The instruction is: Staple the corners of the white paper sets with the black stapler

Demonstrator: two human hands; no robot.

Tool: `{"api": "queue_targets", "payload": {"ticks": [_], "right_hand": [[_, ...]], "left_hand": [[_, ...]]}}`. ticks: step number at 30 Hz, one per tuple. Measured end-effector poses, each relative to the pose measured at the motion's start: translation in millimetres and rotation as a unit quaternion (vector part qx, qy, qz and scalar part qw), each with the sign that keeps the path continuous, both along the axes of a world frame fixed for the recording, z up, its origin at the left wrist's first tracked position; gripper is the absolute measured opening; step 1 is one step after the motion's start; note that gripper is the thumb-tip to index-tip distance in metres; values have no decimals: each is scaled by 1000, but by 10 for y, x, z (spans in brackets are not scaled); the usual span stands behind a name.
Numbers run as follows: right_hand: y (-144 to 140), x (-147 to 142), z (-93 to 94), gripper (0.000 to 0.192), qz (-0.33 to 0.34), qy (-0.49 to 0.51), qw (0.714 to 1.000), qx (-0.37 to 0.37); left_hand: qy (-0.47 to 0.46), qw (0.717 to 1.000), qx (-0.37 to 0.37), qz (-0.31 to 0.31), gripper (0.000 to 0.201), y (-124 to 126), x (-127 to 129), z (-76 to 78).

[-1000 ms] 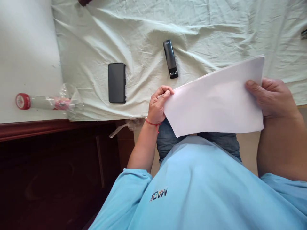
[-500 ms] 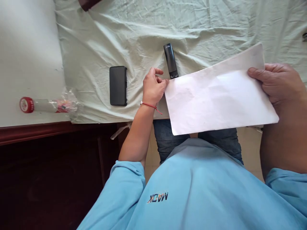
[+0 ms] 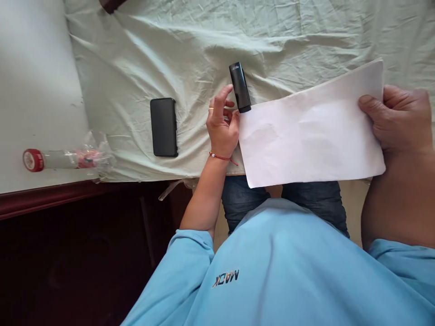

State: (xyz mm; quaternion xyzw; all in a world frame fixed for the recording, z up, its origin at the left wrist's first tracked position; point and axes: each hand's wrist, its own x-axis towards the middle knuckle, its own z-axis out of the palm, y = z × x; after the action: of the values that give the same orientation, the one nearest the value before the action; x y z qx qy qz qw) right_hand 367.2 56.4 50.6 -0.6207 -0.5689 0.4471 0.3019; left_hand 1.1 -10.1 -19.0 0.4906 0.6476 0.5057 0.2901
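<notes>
A stack of white paper sheets (image 3: 312,136) is tilted above the table's front edge, over my lap. My right hand (image 3: 403,115) grips its right end, thumb on top and fingers behind. At the upper left corner, my left hand (image 3: 222,120) pinches the stack's edge beside the thumb; part of this grip is hidden. Its index finger reaches up to the side of a black stapler (image 3: 239,86). The stapler lies on the cloth, its near end meeting the upper left corner of the paper.
A black phone (image 3: 163,127) lies on the pale green cloth (image 3: 152,54) left of my left hand. Farther left, a red-capped bottle (image 3: 61,159) in clear plastic rests on its side by the white surface's edge. A dark wooden object (image 3: 110,4) pokes in at the top.
My left index finger has stretched upward to the stapler. The stapler's near end now overlaps the paper's corner, and its silvery details no longer show. The view has shifted slightly.
</notes>
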Motion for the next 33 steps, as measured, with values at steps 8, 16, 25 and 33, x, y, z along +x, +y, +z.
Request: {"api": "queue_targets", "payload": {"ticks": [8,16,25,33], "right_hand": [[-89,-33,78,39,8,9,1000,17],[-66,44,-14,39,1,32,999,36],[-55,34,-19,38,1,52,998,36],[-201,6,67,41,-3,23,1000,11]], "left_hand": [[87,993,49,-67,46,21,-16,137],[54,995,76,-43,37,93,4,116],[111,992,41,-36,25,10,35,138],[122,989,49,-64,24,84,-63,177]]}}
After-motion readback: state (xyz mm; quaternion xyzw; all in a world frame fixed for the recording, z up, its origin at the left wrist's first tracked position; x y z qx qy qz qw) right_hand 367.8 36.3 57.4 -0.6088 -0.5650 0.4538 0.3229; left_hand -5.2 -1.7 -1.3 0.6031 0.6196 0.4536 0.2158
